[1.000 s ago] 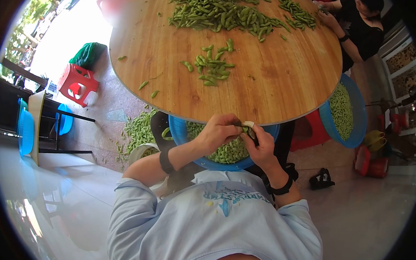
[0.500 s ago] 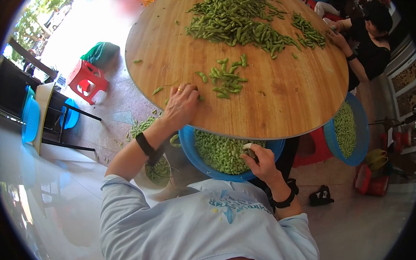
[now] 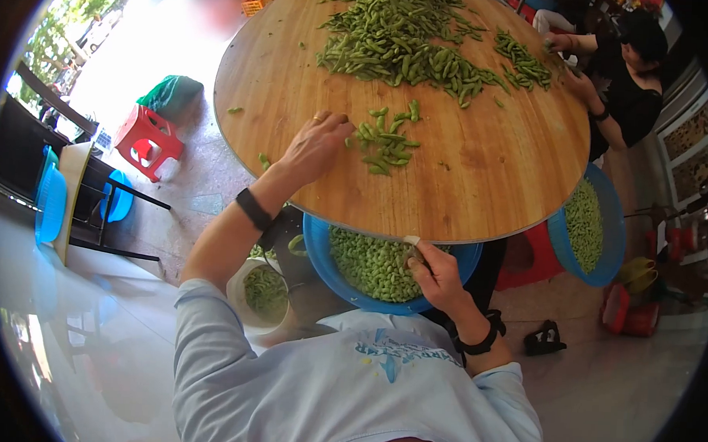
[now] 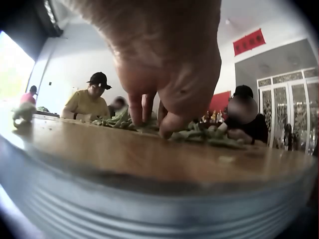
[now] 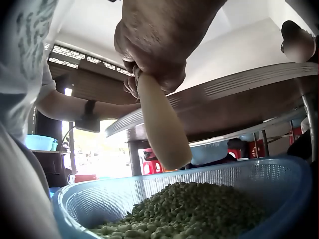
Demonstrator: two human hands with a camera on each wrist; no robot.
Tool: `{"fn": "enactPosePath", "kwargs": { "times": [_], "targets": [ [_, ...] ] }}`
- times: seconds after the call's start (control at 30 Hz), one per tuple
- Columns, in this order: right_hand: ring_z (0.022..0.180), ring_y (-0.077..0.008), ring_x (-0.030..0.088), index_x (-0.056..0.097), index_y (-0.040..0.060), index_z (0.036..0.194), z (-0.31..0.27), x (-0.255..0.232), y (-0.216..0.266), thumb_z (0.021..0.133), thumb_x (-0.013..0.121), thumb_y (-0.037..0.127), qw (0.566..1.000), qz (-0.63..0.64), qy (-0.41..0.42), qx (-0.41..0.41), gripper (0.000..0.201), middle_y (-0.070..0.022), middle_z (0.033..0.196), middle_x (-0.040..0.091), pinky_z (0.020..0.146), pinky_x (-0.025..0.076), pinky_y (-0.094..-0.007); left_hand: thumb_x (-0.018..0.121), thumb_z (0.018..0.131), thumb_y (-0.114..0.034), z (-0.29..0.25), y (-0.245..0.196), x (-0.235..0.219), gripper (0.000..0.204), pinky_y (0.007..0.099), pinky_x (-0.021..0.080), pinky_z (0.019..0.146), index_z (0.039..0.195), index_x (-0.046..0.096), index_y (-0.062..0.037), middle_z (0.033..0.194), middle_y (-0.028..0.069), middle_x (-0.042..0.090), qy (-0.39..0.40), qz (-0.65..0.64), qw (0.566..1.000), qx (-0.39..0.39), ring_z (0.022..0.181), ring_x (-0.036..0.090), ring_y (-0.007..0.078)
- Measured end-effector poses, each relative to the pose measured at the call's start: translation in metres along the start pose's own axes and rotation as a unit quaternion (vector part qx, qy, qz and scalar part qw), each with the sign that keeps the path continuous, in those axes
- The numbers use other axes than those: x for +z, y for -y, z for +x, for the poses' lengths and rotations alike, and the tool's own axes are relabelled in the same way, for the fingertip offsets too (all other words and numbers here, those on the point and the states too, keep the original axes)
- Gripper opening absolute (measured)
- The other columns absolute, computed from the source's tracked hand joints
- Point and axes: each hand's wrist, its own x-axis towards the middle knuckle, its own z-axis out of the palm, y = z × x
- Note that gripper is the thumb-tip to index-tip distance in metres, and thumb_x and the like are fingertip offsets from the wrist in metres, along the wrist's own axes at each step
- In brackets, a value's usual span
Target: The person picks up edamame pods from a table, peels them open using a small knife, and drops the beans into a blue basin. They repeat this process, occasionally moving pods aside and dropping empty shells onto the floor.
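Observation:
My left hand reaches over the round wooden table. Its fingertips point down at the near edge of a small group of green bean pods. In the left wrist view its fingers are spread apart over the tabletop, overlapping pods. My right hand stays low at the table's near edge, above a blue basin of shelled green beans. It grips a smooth, pale, handle-shaped thing, whose thick end sticks out below the fist; its upper end is hidden in the fingers.
A large heap of pods covers the table's far part. A person in black works at the right side. Another blue basin of beans stands there. Left of my legs is a white bucket; a red stool stands farther left.
My left hand has left the right hand, reached onto the table, then moved farther forward to the small group of pods. The right hand stays over the basin, still gripping.

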Motion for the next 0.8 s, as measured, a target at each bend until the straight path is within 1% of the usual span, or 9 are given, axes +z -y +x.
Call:
{"fn": "enactPosePath", "kwargs": {
  "times": [0.07,0.13,0.2,0.27,0.3,0.37,0.4,0.47,0.8],
  "targets": [
    [0.061,-0.0103,0.052,0.052,-0.0068,0.12,-0.006,-0.004,-0.006,0.09,0.05,0.003,1.0,0.002,0.009,0.009,0.032,-0.0071,0.079,0.059,0.056,0.043,-0.0232,0.053,0.074,0.003,0.002,0.007,0.021,0.031,0.0388,0.043,0.09,0.104,0.058,-0.0009,0.114,0.0158,0.055,0.099,0.017,0.994,-0.047,0.108,0.049,0.0335],
    [0.055,-0.0076,0.048,0.048,-0.0045,0.128,-0.012,-0.007,-0.008,0.094,0.045,0.004,0.984,0.113,-0.006,0.14,0.035,-0.0057,0.079,0.059,0.05,0.04,-0.0212,0.052,0.077,0.003,-0.003,-0.001,0.024,0.029,0.0377,0.046,0.084,0.106,0.057,-0.0007,0.109,0.0147,0.057,0.074,0.003,0.994,-0.082,0.101,0.054,0.0302],
    [0.054,-0.0066,0.047,0.047,-0.004,0.129,-0.011,-0.009,-0.006,0.095,0.044,0.006,0.97,0.17,-0.017,0.171,0.036,-0.0061,0.081,0.059,0.049,0.039,-0.0199,0.052,0.08,0.002,-0.007,-0.017,0.023,0.028,0.0367,0.048,0.079,0.107,0.057,-0.0005,0.104,0.0136,0.06,0.054,-0.009,0.993,-0.107,0.094,0.058,0.0269],
    [0.053,-0.0056,0.047,0.045,-0.0035,0.13,-0.008,-0.008,0.0,0.096,0.043,0.008,0.951,0.23,-0.036,0.205,0.037,-0.0064,0.083,0.059,0.048,0.038,-0.0186,0.052,0.089,-0.003,-0.014,-0.053,0.01,0.021,0.0295,0.05,0.064,0.11,0.056,-0.0005,0.089,0.008,0.064,0.095,-0.353,0.9,-0.239,0.072,0.059,0.016],
    [0.052,-0.0057,0.046,0.043,-0.0028,0.132,-0.003,-0.006,0.005,0.096,0.043,0.009,0.935,0.282,-0.044,0.21,0.037,-0.0055,0.08,0.057,0.046,0.037,-0.0187,0.052,0.089,-0.003,-0.018,-0.074,0.005,0.021,0.0295,0.05,0.064,0.11,0.056,-0.0005,0.089,0.008,0.064,0.105,-0.355,0.898,-0.236,0.072,0.059,0.016],
    [0.049,-0.006,0.042,0.039,-0.0011,0.134,0.005,-0.003,0.007,0.098,0.041,0.013,0.904,0.361,-0.052,0.224,0.039,-0.0037,0.074,0.052,0.043,0.035,-0.0195,0.052,0.093,-0.009,-0.021,-0.112,-0.001,0.018,0.0216,0.045,0.054,0.108,0.056,0.0006,0.078,0.0029,0.062,0.092,-0.567,0.756,-0.314,0.062,0.055,0.0077],
    [0.049,-0.006,0.042,0.039,-0.0011,0.134,0.006,-0.002,0.006,0.098,0.041,0.013,0.903,0.36,-0.062,0.226,0.039,-0.0037,0.074,0.052,0.043,0.035,-0.0195,0.052,0.093,-0.009,-0.023,-0.122,0.0,0.018,0.0216,0.045,0.054,0.108,0.056,0.0006,0.078,0.0029,0.062,0.1,-0.57,0.754,-0.309,0.062,0.055,0.0077],
    [0.05,-0.0065,0.043,0.041,-0.0004,0.133,0.008,-0.003,0.002,0.098,0.04,0.014,0.851,0.462,-0.037,0.245,0.038,-0.0045,0.074,0.052,0.042,0.036,-0.0195,0.052,0.093,-0.008,-0.027,-0.136,0.004,0.017,0.0199,0.043,0.052,0.107,0.056,0.0021,0.08,0.0041,0.062,0.144,-0.668,0.671,-0.288,0.066,0.056,0.0077],
    [0.052,-0.0073,0.043,0.04,0.0034,0.136,0.004,-0.008,0.004,0.098,0.041,0.014,0.797,0.542,-0.037,0.264,0.039,-0.0058,0.073,0.051,0.042,0.037,-0.0194,0.053,0.093,-0.006,-0.03,-0.149,0.011,0.011,0.019,0.038,0.048,0.1,0.057,0.0017,0.075,0.0014,0.058,0.169,-0.648,0.677,-0.307,0.06,0.052,0.0055]
  ]
}}
